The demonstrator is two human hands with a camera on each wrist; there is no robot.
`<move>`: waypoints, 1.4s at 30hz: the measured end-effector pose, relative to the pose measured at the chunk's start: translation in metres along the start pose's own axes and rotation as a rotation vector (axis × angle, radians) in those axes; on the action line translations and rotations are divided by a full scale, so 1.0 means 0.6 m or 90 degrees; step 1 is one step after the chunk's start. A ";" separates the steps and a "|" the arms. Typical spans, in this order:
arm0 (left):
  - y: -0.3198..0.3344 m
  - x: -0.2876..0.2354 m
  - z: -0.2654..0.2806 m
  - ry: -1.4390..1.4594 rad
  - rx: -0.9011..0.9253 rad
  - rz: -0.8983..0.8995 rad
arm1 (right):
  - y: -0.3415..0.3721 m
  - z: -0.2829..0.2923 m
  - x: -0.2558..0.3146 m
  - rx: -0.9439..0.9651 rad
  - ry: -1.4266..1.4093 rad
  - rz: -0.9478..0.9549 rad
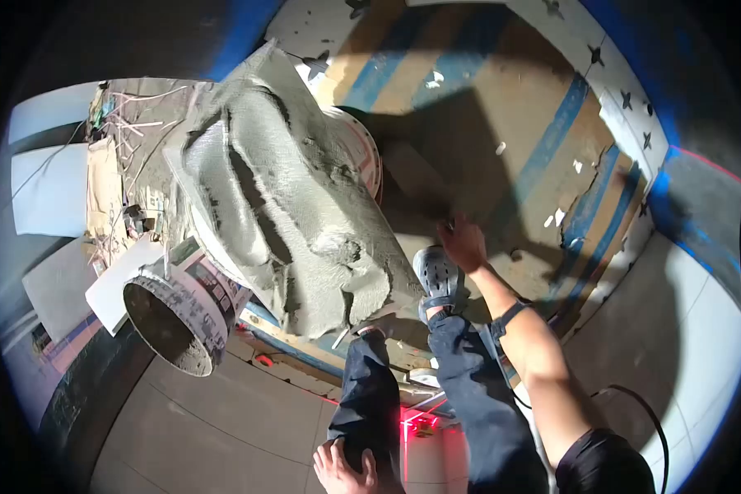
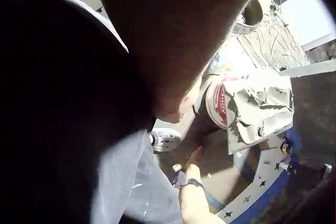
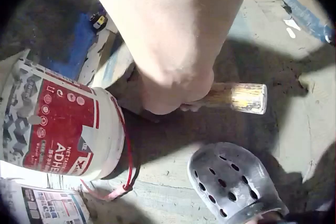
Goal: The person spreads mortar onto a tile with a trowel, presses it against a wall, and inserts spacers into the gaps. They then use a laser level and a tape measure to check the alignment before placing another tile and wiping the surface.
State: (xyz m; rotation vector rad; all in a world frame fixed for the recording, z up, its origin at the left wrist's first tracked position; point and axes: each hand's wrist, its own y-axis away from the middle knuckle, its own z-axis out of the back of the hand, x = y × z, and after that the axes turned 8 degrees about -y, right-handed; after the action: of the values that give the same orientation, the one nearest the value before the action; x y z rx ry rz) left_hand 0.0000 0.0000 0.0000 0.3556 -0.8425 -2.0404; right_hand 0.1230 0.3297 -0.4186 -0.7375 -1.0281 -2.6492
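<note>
In the head view, my right hand [image 1: 465, 245] is low over the floor in front of a grey clog [image 1: 438, 276]. It grips the yellowish handle [image 3: 239, 98] of a tool, and the handle's clear end sticks out of the fist in the right wrist view. Most of the tool's far part is hidden by the hand and shadow. My left hand [image 1: 346, 468] rests on the left knee with its fingers spread. A slab smeared with grey mortar [image 1: 321, 214] lies on top of a white and red bucket [image 3: 63, 124], left of the right hand.
A mortar-stained open bucket [image 1: 181, 317] stands tilted in view at the left, near white panels [image 1: 51, 189] and loose wires. Patterned tiles [image 1: 626, 99] border the blue-striped floor [image 1: 543, 148]. Red laser lines [image 1: 420, 424] glow between the legs. A black cable [image 1: 654, 416] curves at the right.
</note>
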 end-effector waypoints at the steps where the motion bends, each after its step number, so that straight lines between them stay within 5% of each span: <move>1: -0.008 -0.007 -0.026 0.007 -0.006 0.004 | 0.005 0.014 -0.008 0.000 -0.005 -0.037; 2: -0.013 -0.012 -0.054 0.009 -0.006 -0.011 | 0.014 0.028 -0.013 -0.002 -0.009 -0.074; 3: 0.025 0.009 0.014 0.024 -0.004 -0.011 | 0.089 0.097 0.060 -0.126 -0.101 0.045; 7: 0.034 0.019 0.015 -0.052 0.111 0.024 | 0.204 0.236 0.113 -0.114 -0.187 -0.007; 12: 0.043 0.027 0.022 -0.015 0.107 0.020 | 0.348 0.393 0.216 -0.185 -0.152 0.070; 13: 0.047 0.030 0.021 -0.003 0.100 0.028 | 0.373 0.424 0.262 -0.155 -0.206 0.008; 17: 0.055 0.047 0.024 0.017 0.104 0.033 | 0.451 0.469 0.388 -0.210 -0.148 0.108; 19: 0.059 0.056 0.023 0.030 0.098 0.041 | 0.481 0.451 0.430 -0.244 -0.195 0.127; 23: 0.062 0.081 0.015 0.067 0.090 0.046 | 0.515 0.370 0.480 -0.289 0.014 0.286; 25: 0.061 0.091 0.023 0.092 0.096 0.054 | 0.521 0.342 0.505 -0.121 0.067 0.199; 34: 0.063 0.150 0.021 0.193 0.103 0.087 | 0.551 0.325 0.594 -0.087 -0.026 0.148; 37: 0.072 0.157 0.027 0.193 0.058 0.102 | 0.566 0.270 0.696 0.112 -0.133 0.122; 39: 0.075 0.163 0.032 0.197 0.091 0.111 | 0.581 0.218 0.789 0.399 -0.337 -0.169; 42: 0.069 0.181 0.019 0.230 0.109 0.106 | 0.597 0.067 0.853 0.639 -0.611 -0.331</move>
State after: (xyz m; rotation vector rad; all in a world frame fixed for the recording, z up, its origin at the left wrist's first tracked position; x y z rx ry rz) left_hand -0.0428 -0.1000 0.0432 0.7015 -0.7931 -1.6873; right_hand -0.1704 0.0878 0.0785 -1.5864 -2.7367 -1.4815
